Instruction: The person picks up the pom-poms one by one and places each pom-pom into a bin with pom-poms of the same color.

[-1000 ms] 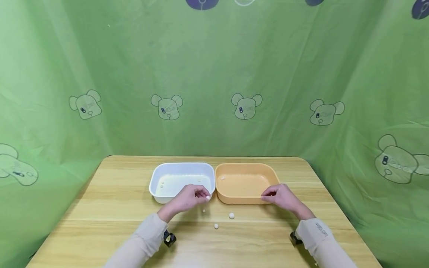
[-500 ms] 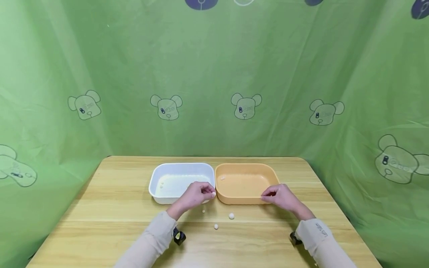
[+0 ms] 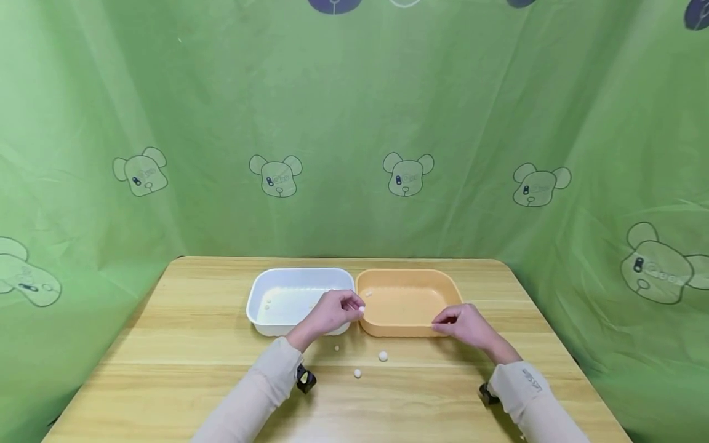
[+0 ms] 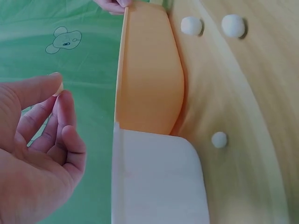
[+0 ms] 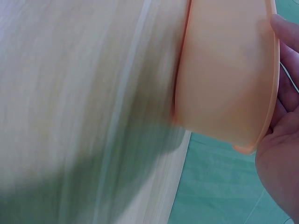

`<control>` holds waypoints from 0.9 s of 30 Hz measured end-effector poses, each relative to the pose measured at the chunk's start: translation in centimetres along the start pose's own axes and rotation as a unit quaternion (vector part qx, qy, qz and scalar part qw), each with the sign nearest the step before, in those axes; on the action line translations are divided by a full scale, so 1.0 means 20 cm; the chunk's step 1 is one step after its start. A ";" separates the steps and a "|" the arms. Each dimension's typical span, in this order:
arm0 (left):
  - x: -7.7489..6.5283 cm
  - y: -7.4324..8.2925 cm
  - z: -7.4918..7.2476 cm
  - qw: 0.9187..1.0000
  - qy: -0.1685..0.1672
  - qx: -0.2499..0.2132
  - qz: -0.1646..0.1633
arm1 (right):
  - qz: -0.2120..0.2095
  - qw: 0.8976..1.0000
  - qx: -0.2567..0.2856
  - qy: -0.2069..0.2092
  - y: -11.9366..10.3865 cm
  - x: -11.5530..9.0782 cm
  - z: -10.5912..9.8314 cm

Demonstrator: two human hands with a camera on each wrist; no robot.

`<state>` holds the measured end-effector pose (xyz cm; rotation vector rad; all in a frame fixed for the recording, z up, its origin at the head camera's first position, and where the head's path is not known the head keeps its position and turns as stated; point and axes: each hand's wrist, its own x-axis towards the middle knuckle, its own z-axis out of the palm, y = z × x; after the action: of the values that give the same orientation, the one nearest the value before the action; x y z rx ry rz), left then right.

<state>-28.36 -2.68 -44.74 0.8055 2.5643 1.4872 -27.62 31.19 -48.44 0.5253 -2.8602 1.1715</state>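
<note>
My left hand (image 3: 329, 312) pinches a small white ball (image 3: 362, 309) between thumb and fingertip, above where the two plastic bins meet. The ball (image 4: 59, 89) also shows in the left wrist view, partly covered by the thumb. With my right hand (image 3: 468, 323) I grip the near right rim of the orange bin (image 3: 404, 331), the thumb outside and the fingers over the edge. A couple of tiny white balls (image 3: 368, 294) lie in its left end. The white bin (image 3: 260, 329), holding several small balls (image 3: 268, 301), stands against it, partly hidden by my left hand.
Three white balls of differing size lie on the wooden table in front of the bins: a large one (image 3: 383, 356), a middling one (image 3: 357, 373) and a tiny one (image 3: 336, 348). A green curtain (image 3: 343, 227) surrounds the table's back and sides.
My left hand has moved right and away from me with the white ball, from the white bin's near edge to the orange bin's left edge. The right hand has stayed on the rim.
</note>
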 end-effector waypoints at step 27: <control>0.20 0.03 0.08 0.999 -0.017 -0.002 -0.043 | -0.011 1.000 0.003 0.000 -0.01 -0.01 0.00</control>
<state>-31.18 0.66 -44.28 0.7041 2.5370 1.4407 -27.38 31.13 -48.32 0.5540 -2.8441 1.1765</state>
